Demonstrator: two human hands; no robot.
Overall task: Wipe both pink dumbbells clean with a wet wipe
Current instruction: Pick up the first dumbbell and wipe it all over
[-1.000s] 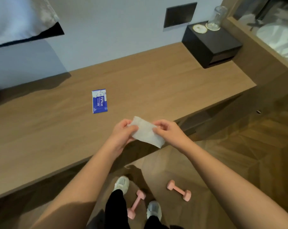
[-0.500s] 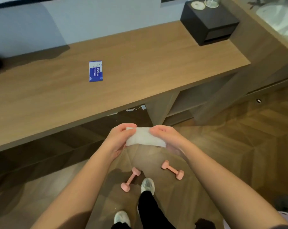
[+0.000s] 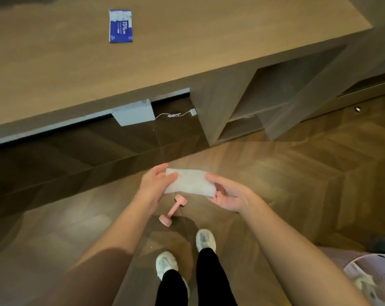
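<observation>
Pink dumbbell (image 3: 172,211) on the floor (image 3: 275,173), beneath the wet wipe (image 3: 190,181), long axis slanting near-left to far-right, closer to the left hand (image 3: 156,184). Wipe stretched flat, ends pinched by left hand and right hand (image 3: 228,194). Second dumbbell out of sight.

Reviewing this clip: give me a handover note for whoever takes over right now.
Left hand and right hand each pinch one end of the wipe, held spread out.
One pink dumbbell lies on the floor under the hands; the other is not in view.
Blue packet lies on the desk.
Done: wipe out and unfolded. Left: wiping both dumbbells.
</observation>
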